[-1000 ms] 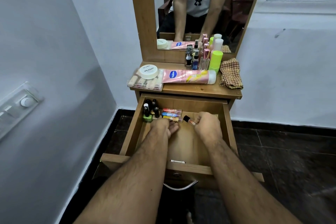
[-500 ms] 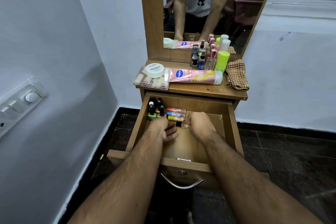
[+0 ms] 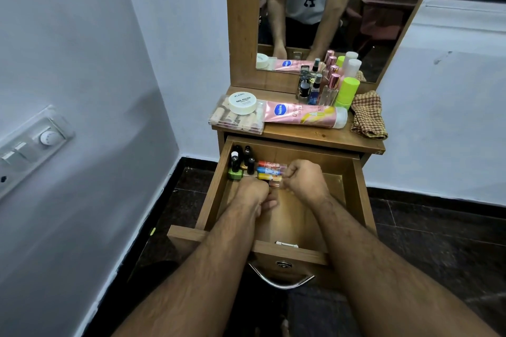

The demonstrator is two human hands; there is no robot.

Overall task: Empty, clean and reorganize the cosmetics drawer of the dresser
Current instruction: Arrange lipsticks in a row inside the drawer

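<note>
Dresser surface was crowded, so reorganizing looked partway done.
Both hands were in the drawer: right hand pinched a small tube beside the lip balms, left hand curled, contents hidden. Lotion tube, perfume bottles still waiting.

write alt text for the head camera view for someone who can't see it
Two hands reach into an open wooden dresser drawer: the right hand sets a small tube beside a row of lip balm tubes and nail polish bottles, the left hand curled nearby. On top lie a pink Vaseline tube and a checked cloth.
</note>
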